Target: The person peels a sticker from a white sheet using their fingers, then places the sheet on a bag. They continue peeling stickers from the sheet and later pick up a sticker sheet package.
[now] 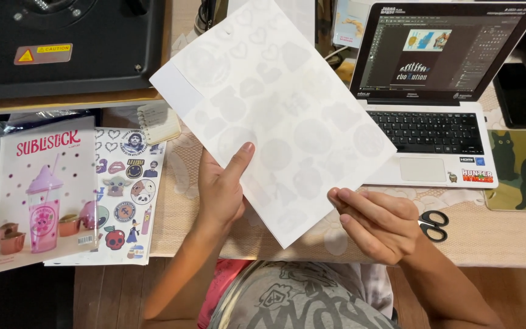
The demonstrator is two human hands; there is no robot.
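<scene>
Both hands, left (220,189) and right (380,220), grip pinched on white sheet (275,113).

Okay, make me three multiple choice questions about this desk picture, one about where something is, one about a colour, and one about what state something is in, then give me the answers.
1. Where do the black-handled scissors lie?
A. on the laptop keyboard
B. on the tablecloth beside the right hand
C. on the sticker sheet

2. What colour is the body of the open laptop?
A. white
B. red
C. blue

3. How is the large white paper sheet with faint shape outlines?
A. rolled up
B. lying flat on the table
C. held up by both hands

Answers: 1 B, the scissors rest right by that hand. 2 A, the palm rest and frame around the keys are white. 3 C, the left hand grips it from below and the right hand pinches its edge.
</scene>
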